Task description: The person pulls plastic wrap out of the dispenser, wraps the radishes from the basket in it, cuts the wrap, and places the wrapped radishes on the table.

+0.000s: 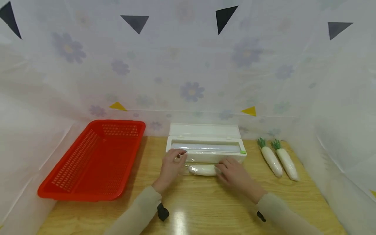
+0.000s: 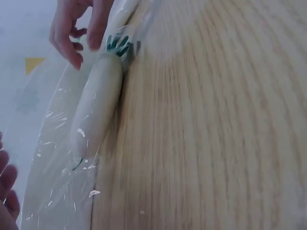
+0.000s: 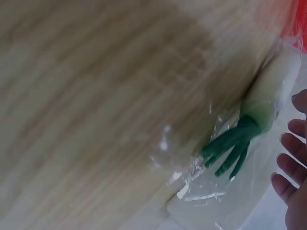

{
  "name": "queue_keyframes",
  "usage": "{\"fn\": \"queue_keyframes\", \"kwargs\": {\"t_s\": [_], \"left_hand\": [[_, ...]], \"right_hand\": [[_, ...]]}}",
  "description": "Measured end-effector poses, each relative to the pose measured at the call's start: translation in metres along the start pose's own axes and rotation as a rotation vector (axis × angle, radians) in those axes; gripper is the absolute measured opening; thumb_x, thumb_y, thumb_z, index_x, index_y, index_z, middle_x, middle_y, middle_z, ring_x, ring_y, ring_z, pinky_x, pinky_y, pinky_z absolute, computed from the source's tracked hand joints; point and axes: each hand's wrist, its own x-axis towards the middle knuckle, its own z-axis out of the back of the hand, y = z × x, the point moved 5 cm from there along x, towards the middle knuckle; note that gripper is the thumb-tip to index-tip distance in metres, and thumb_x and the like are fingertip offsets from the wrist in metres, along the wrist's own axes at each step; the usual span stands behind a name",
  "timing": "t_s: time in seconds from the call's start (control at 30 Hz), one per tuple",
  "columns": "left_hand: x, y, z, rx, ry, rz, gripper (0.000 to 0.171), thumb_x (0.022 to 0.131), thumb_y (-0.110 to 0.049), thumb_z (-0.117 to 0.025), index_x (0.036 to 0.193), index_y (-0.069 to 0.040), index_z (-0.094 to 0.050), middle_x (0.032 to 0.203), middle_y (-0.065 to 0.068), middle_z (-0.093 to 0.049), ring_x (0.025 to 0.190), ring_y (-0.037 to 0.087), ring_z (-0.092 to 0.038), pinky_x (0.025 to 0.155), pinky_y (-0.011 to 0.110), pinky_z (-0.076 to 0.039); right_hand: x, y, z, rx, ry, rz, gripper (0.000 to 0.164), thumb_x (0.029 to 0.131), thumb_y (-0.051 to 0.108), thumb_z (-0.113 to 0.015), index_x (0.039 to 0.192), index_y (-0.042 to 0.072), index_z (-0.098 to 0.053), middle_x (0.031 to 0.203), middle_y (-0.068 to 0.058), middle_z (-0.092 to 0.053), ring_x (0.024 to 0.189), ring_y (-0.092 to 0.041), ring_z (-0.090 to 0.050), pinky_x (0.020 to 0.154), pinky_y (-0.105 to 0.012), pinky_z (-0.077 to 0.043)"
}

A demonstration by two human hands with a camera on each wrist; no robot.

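Note:
A white radish with green leaves lies on the table, with clear cling film around it. Just behind it stands a white cling film dispenser, lid raised and roll showing. My left hand is beside the radish's tip end, at the dispenser's front left. Its fingers bend loosely at the film's edge in the left wrist view. Over the leafy end hovers my right hand, its fingers relaxed and apart. In the head view this hand hides the leaves.
A large red plastic basket stands on the left side of the table. Two more white radishes with green tops, one beside another, lie at the right. White patterned sheeting walls the table at the back and both sides.

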Motion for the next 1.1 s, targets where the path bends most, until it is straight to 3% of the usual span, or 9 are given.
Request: {"fn": "queue_keyframes", "kwargs": {"t_s": [0.07, 0.17, 0.27, 0.33, 0.43, 0.53, 0.63, 0.83, 1.1], "left_hand": [[-0.003, -0.008, -0.013, 0.030, 0.149, -0.017, 0.020, 0.096, -0.007, -0.075, 0.116, -0.003, -0.075, 0.110, 0.010, -0.070, 0.097, 0.025, -0.065, 0.082, 0.034, -0.056], [-0.007, -0.014, -0.034, 0.170, 0.311, -0.080, 0.027, 0.095, -0.013, -0.077, 0.120, -0.006, -0.073, 0.117, 0.009, -0.068, 0.105, 0.025, -0.066, 0.090, 0.038, -0.056], [-0.010, -0.015, -0.052, 0.360, 0.374, -0.174, 0.032, 0.092, -0.021, -0.081, 0.120, -0.008, -0.073, 0.118, 0.007, -0.068, 0.109, 0.026, -0.065, 0.095, 0.041, -0.053], [-0.012, -0.014, -0.062, 0.473, 0.411, -0.196, 0.037, 0.090, -0.026, -0.083, 0.121, -0.010, -0.072, 0.120, 0.006, -0.067, 0.113, 0.026, -0.063, 0.099, 0.043, -0.051], [-0.015, -0.011, -0.072, 0.590, 0.447, -0.186, 0.039, 0.089, -0.031, -0.084, 0.121, -0.013, -0.070, 0.123, 0.004, -0.065, 0.118, 0.026, -0.060, 0.101, 0.045, -0.047], [-0.018, -0.011, -0.077, 0.639, 0.462, -0.163, 0.039, 0.090, -0.032, -0.083, 0.122, -0.016, -0.068, 0.122, 0.003, -0.063, 0.118, 0.024, -0.058, 0.098, 0.044, -0.046], [-0.021, -0.014, -0.078, 0.637, 0.452, -0.165, 0.037, 0.091, -0.031, -0.082, 0.122, -0.016, -0.068, 0.120, 0.002, -0.063, 0.115, 0.023, -0.058, 0.095, 0.042, -0.045], [-0.024, -0.014, -0.071, 0.590, 0.433, -0.168, 0.037, 0.092, -0.032, -0.080, 0.124, -0.016, -0.069, 0.121, 0.001, -0.065, 0.116, 0.022, -0.058, 0.095, 0.041, -0.044], [-0.027, -0.011, -0.063, 0.585, 0.458, -0.180, 0.045, 0.090, -0.027, -0.083, 0.131, -0.017, -0.066, 0.125, 0.002, -0.064, 0.120, 0.022, -0.057, 0.097, 0.042, -0.043]], "right_hand": [[0.000, 0.006, -0.008, 0.009, 0.031, -0.037, 0.033, 0.086, 0.017, -0.084, 0.114, 0.004, -0.071, 0.108, -0.009, -0.066, 0.100, -0.028, -0.061, 0.090, -0.046, -0.052], [-0.002, 0.010, -0.014, 0.020, 0.052, -0.089, 0.027, 0.089, 0.016, -0.080, 0.110, 0.006, -0.067, 0.108, -0.007, -0.064, 0.100, -0.027, -0.060, 0.089, -0.045, -0.051], [-0.001, 0.012, -0.016, 0.006, 0.052, -0.113, 0.023, 0.090, 0.015, -0.078, 0.106, 0.008, -0.064, 0.106, -0.005, -0.062, 0.098, -0.025, -0.059, 0.086, -0.044, -0.051], [-0.001, 0.013, -0.017, -0.005, 0.055, -0.118, 0.024, 0.089, 0.014, -0.079, 0.106, 0.009, -0.062, 0.105, -0.005, -0.061, 0.098, -0.025, -0.059, 0.085, -0.043, -0.050], [0.001, 0.013, -0.019, -0.031, 0.080, -0.137, 0.032, 0.088, 0.017, -0.082, 0.111, 0.008, -0.061, 0.107, -0.006, -0.061, 0.100, -0.026, -0.059, 0.086, -0.044, -0.050], [0.000, 0.011, -0.024, -0.059, 0.133, -0.167, 0.039, 0.089, 0.020, -0.083, 0.118, 0.008, -0.060, 0.113, -0.008, -0.060, 0.106, -0.028, -0.059, 0.088, -0.046, -0.050], [-0.001, 0.011, -0.029, -0.090, 0.169, -0.179, 0.039, 0.091, 0.021, -0.081, 0.121, 0.008, -0.059, 0.115, -0.008, -0.059, 0.108, -0.029, -0.058, 0.089, -0.047, -0.050], [0.002, 0.014, -0.028, -0.127, 0.094, -0.116, 0.038, 0.087, 0.018, -0.083, 0.114, 0.008, -0.059, 0.106, -0.008, -0.058, 0.098, -0.029, -0.058, 0.084, -0.045, -0.050], [0.004, 0.018, -0.024, -0.084, 0.109, -0.114, 0.041, 0.086, 0.026, -0.086, 0.112, 0.011, -0.059, 0.103, -0.005, -0.061, 0.095, -0.028, -0.061, 0.085, -0.045, -0.049]]}}
